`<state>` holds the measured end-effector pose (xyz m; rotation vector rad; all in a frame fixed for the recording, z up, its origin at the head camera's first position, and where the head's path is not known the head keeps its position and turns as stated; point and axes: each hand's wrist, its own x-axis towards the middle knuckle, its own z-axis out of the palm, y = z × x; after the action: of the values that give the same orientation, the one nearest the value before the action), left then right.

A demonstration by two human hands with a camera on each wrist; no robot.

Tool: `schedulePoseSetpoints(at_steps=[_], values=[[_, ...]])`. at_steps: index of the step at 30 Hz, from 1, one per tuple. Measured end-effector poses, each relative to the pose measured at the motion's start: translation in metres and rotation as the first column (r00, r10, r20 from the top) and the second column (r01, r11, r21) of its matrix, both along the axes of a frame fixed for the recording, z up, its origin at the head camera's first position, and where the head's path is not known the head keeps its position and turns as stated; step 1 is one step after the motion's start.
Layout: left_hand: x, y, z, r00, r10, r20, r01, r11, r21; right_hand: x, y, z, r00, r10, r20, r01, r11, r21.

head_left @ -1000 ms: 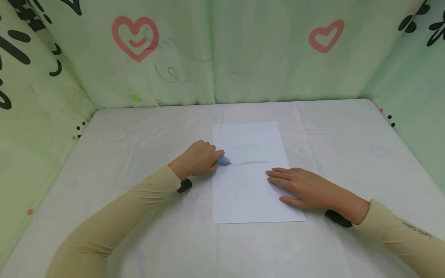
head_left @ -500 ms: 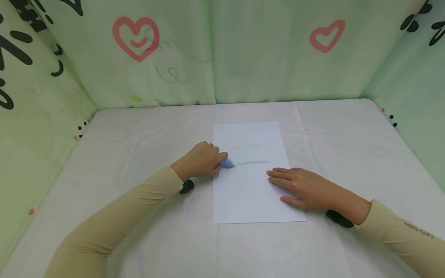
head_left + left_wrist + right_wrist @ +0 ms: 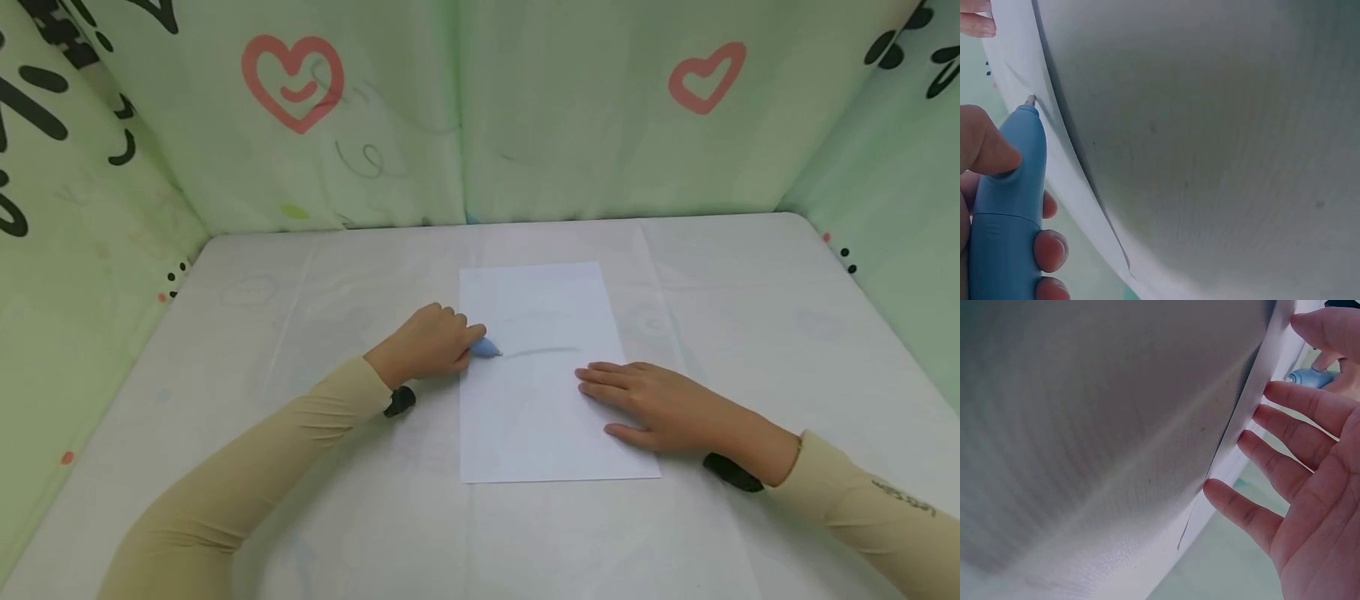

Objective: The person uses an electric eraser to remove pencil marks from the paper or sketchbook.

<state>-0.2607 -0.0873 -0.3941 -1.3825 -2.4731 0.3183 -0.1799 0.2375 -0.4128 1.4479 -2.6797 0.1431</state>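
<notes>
My left hand (image 3: pixel 429 342) grips a thick blue pen-shaped tool (image 3: pixel 486 347) over the left part of a white sheet of paper (image 3: pixel 536 433). In the left wrist view, the thumb lies on a dip in the side of the tool (image 3: pixel 1007 244), and the fingers curl round its body. Its narrow grey tip points at the left end of a faint grey line (image 3: pixel 542 352) on the sheet. Spread fingers of my right hand (image 3: pixel 660 406) rest on the paper's right side; in the right wrist view that hand (image 3: pixel 1310 469) has nothing in its grasp.
A white cloth (image 3: pixel 360 517) covers the table under the paper. Green printed fabric walls (image 3: pixel 555 125) stand at the back and both sides. A black wrist device (image 3: pixel 400 402) sits under the left wrist, another black device (image 3: pixel 732 472) under the right.
My left hand and the blue tool shifted slightly right and toward me, then went back left to about where they were. The right hand stays in place on the paper.
</notes>
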Motion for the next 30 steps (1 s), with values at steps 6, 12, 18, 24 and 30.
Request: schedulePoseSetpoints(at_steps=[6,12,18,24,30], values=[[0.0012,0.0006,-0.0008,1.0,-0.019,-0.01,0.019,1.0,-0.002,0.0002,-0.0003,0.0003,1.0,-0.001,-0.002,0.001,1.0,-0.011],[0.002,0.0003,-0.0012,1.0,-0.017,-0.014,0.017,1.0,-0.003,0.0007,-0.0028,0.0007,1.0,0.007,0.0,-0.007,1.0,-0.03],[0.0005,-0.0027,-0.0027,1.0,0.004,0.005,-0.004,1.0,-0.006,0.0003,-0.0033,0.0016,1.0,0.001,0.009,0.0,1.0,-0.021],[0.0002,-0.0037,-0.002,1.0,0.017,0.018,-0.017,1.0,-0.007,0.0008,-0.004,0.0029,1.0,0.001,0.013,-0.001,1.0,-0.021],[0.0016,-0.0015,0.0002,1.0,-0.004,0.014,0.004,1.0,0.001,0.0008,-0.0038,0.0007,1.0,0.005,0.003,-0.005,0.999,-0.033]])
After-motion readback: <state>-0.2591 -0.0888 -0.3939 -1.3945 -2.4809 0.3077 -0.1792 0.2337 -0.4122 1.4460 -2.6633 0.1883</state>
